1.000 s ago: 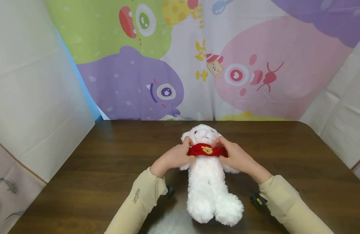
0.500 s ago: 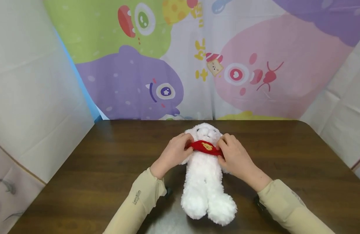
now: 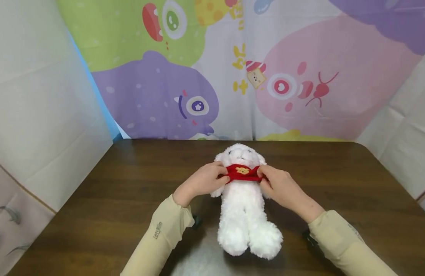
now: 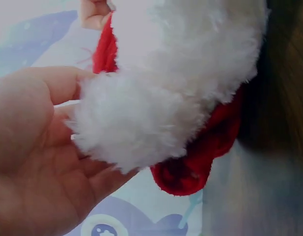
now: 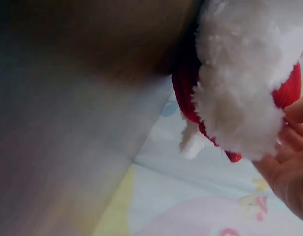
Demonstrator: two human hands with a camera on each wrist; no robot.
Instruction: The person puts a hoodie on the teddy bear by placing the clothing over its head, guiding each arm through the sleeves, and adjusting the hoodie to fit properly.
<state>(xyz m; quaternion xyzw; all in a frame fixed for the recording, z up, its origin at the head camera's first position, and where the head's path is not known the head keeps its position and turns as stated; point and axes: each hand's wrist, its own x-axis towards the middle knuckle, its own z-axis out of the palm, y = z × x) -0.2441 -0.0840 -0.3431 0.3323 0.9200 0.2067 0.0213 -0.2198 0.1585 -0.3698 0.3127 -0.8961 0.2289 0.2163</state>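
On its back on the table lies a white plush bear (image 3: 241, 214), head at the far end, feet toward me. A red doll garment (image 3: 242, 172) with a yellow bear face spans its upper chest below the chin. My left hand (image 3: 203, 178) pinches the garment's left edge between thumb and fingers, while my right hand (image 3: 281, 186) pinches the right edge. In the left wrist view, a fluffy paw (image 4: 136, 120) hides part of the left fingers. More red cloth (image 4: 190, 167) shows behind the bear there. Similarly, red cloth (image 5: 185, 93) appears behind the plush in the right wrist view.
The brown wooden table (image 3: 129, 184) ends at a cartoon-printed curtain (image 3: 233, 107). Pale panels (image 3: 43, 96) stand on both sides. Dark wrist gear shows under each beige sleeve (image 3: 157, 237).
Both hands have shifted and re-gripped at the garment's edges. The garment tilted, then levelled out again. The bear's body and feet swung slightly left and partly back.
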